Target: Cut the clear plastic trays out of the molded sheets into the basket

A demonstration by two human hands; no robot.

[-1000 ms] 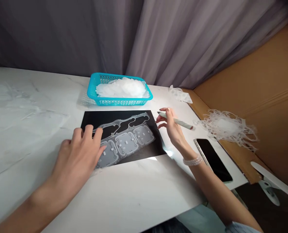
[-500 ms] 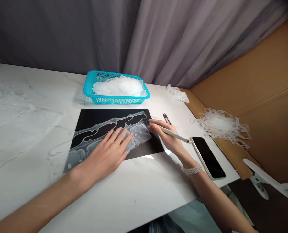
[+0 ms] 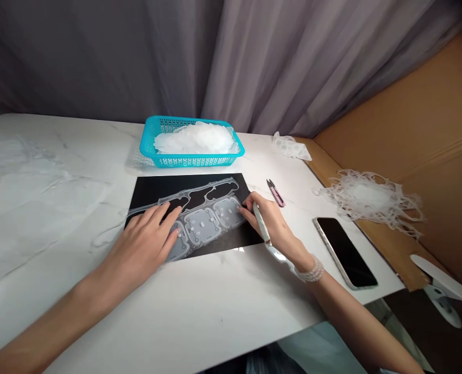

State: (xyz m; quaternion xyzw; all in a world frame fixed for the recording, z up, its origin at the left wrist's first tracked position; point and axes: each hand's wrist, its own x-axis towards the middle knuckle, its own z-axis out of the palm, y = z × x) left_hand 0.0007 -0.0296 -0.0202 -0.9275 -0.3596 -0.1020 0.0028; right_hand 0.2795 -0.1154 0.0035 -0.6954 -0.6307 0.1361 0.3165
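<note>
left hand [image 3: 141, 244]: open, fingers spread flat on clear silicone sheet [image 3: 200, 226] | right hand [image 3: 272, 223]: closed around white pen [image 3: 257, 217], fingertips on sheet's right end | sheet: between hands, on black mat [image 3: 149, 188] | thread snips [image 3: 275, 193]: just beyond right hand

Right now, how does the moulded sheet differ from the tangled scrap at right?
The moulded sheet lies flat on the black mat; the tangled scrap sits in a loose heap. The sheet has wide panels with raised squares; the scrap, thin strands. The left hand and right hand touch the sheet, not the scrap. Both look translucent.
</note>
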